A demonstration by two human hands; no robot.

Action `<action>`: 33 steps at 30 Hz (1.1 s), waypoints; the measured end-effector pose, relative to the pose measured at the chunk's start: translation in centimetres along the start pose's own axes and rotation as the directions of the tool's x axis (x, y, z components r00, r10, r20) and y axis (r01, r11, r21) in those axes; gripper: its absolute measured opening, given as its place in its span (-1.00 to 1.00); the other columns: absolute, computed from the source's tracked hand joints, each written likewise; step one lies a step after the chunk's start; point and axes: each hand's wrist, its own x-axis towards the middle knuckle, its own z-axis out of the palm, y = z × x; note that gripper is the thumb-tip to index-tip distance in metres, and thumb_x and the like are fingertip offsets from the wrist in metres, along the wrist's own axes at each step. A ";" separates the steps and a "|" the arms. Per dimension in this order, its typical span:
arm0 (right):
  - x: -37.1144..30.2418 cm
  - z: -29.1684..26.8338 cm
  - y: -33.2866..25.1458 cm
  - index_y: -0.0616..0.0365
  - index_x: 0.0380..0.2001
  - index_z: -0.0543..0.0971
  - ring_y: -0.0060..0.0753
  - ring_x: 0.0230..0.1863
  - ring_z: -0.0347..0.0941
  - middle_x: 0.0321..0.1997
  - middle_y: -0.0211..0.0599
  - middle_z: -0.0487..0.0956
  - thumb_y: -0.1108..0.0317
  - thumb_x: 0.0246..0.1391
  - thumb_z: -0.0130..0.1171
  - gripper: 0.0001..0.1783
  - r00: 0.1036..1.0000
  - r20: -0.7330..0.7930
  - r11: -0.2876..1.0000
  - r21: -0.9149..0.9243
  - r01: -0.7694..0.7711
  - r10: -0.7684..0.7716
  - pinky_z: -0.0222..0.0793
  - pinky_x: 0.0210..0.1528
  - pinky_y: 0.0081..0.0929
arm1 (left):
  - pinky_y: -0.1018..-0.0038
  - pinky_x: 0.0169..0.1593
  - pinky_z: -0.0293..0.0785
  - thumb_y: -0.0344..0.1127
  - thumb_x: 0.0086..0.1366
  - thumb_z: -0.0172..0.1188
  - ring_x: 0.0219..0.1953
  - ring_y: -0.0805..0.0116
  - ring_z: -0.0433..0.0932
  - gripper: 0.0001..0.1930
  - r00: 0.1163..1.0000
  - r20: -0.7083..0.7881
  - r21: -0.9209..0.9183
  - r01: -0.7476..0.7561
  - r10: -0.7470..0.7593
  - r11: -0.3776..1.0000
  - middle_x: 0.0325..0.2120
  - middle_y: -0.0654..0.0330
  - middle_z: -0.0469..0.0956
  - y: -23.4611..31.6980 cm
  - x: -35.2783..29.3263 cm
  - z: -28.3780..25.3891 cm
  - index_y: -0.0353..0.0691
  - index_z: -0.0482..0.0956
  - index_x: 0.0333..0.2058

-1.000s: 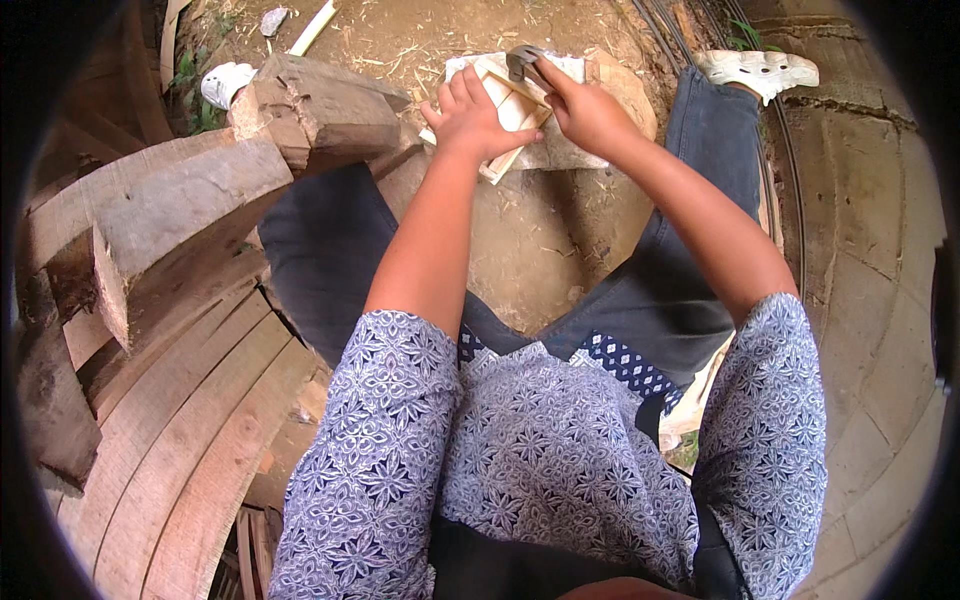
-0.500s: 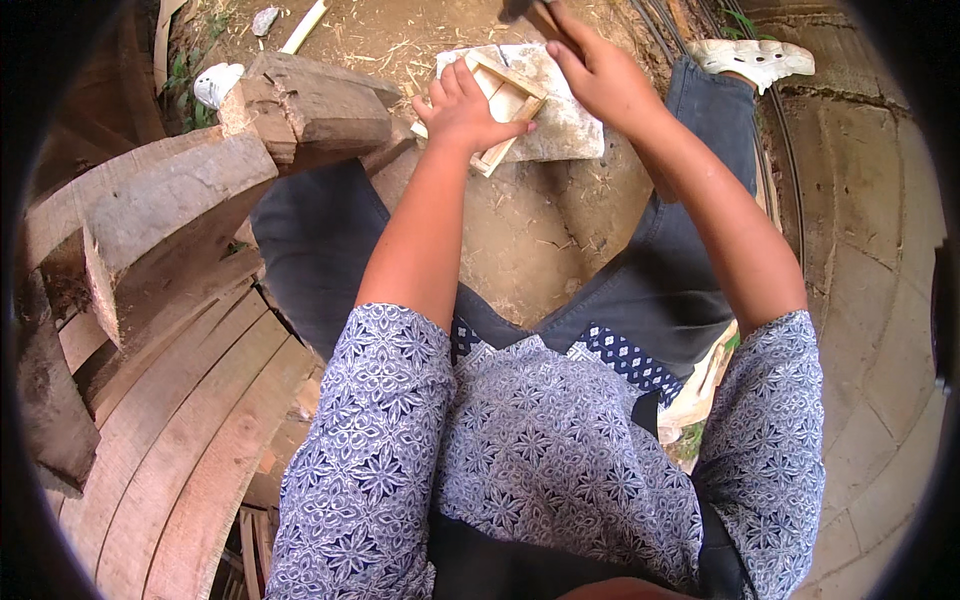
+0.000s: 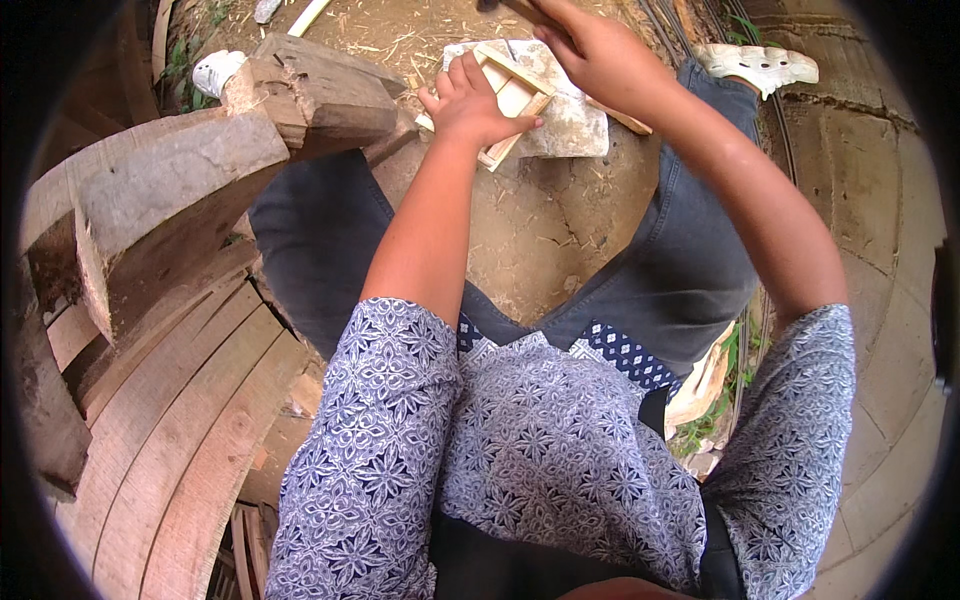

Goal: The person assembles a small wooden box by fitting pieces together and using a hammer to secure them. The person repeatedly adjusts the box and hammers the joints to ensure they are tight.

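Note:
A small frame of pale wood strips (image 3: 523,80) lies tilted on a flat whitish stone block (image 3: 580,135) on the ground. My left hand (image 3: 470,108) rests over its left side, fingers spread along it and thumb reaching across to the near right part, holding it against the block. My right hand (image 3: 610,65) is raised above and right of the frame, wrapped round the wooden handle of a hammer (image 3: 527,12). The dark hammer head is partly cut off by the top edge, and the handle's lower end shows below my hand.
At left are heavy rough timber pieces (image 3: 180,190) and long planks (image 3: 190,430). Wood shavings litter the dirt ground (image 3: 520,250) between my legs. A white shoe (image 3: 757,66) stands at right beside thin dark cables (image 3: 785,130) and grey paving (image 3: 860,250).
My right hand has shifted slightly left and up with the hammer, its handle now tilted flatter. My left hand stays on the frame, and the whole view has shifted a little.

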 end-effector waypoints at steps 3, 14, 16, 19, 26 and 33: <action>-1.3 1.2 0.7 -0.19 0.41 0.24 0.13 -0.10 0.59 -0.09 0.11 0.62 0.29 0.28 0.04 -0.37 0.999 -0.020 1.000 -0.002 -0.030 0.030 0.47 -0.05 -0.08 | -0.15 0.38 -0.21 0.61 -0.24 0.34 0.45 -0.08 -0.07 0.54 1.000 0.020 0.009 -0.006 0.005 1.000 0.45 -0.10 -0.08 0.6 -0.1 -0.3 -0.42 -0.21 0.43; -3.6 2.1 1.9 -0.15 0.35 0.31 0.23 -0.18 0.59 -0.18 0.15 0.63 0.25 0.32 0.07 -0.46 0.985 -0.164 0.999 0.019 -0.050 0.053 0.45 -0.15 0.00 | -0.32 0.37 -0.24 0.64 -0.32 0.35 0.48 -0.11 -0.12 0.61 1.000 -0.003 -0.024 -0.007 0.007 1.000 0.46 -0.10 -0.12 -0.2 0.4 0.4 -0.42 -0.27 0.43; -5.0 4.6 4.6 -0.14 0.26 0.38 0.24 -0.22 0.59 -0.24 0.15 0.63 0.26 0.32 0.03 -0.55 0.993 -0.047 0.991 -0.076 -0.110 0.106 0.47 -0.18 0.04 | -0.33 0.37 -0.24 0.64 -0.31 0.35 0.49 -0.11 -0.14 0.61 0.999 0.030 -0.023 -0.024 0.024 0.999 0.46 -0.10 -0.13 0.5 0.4 -0.1 -0.42 -0.27 0.43; -4.1 3.3 6.8 -0.19 0.29 0.34 0.23 -0.22 0.59 -0.23 0.10 0.64 0.28 0.32 0.01 -0.53 0.993 0.084 0.977 -0.203 -0.064 0.082 0.48 -0.19 0.03 | -0.32 0.37 -0.22 0.63 -0.32 0.37 0.48 -0.10 -0.13 0.61 1.000 0.008 0.002 0.003 -0.003 1.000 0.46 -0.08 -0.12 0.1 0.4 0.4 -0.42 -0.26 0.43; -3.5 2.8 2.5 -0.01 0.29 0.29 0.29 -0.20 0.56 -0.21 0.18 0.62 0.28 0.33 0.08 -0.50 0.956 -0.284 0.997 -0.011 -0.078 0.072 0.47 -0.20 0.02 | -0.30 0.35 -0.15 0.62 -0.32 0.37 0.46 -0.09 -0.07 0.59 0.999 -0.037 0.002 -0.026 0.026 1.000 0.44 -0.09 -0.09 0.1 0.3 0.8 -0.43 -0.23 0.42; -3.2 1.1 2.0 -0.13 0.31 0.32 0.24 -0.18 0.55 -0.27 0.18 0.59 0.27 0.33 0.06 -0.50 0.995 -0.051 0.994 -0.063 -0.091 0.088 0.41 -0.17 0.04 | -0.29 0.35 -0.16 0.63 -0.31 0.36 0.46 -0.07 -0.08 0.60 1.000 -0.020 0.004 -0.008 0.009 1.000 0.43 -0.10 -0.08 -0.3 0.4 0.6 -0.45 -0.24 0.42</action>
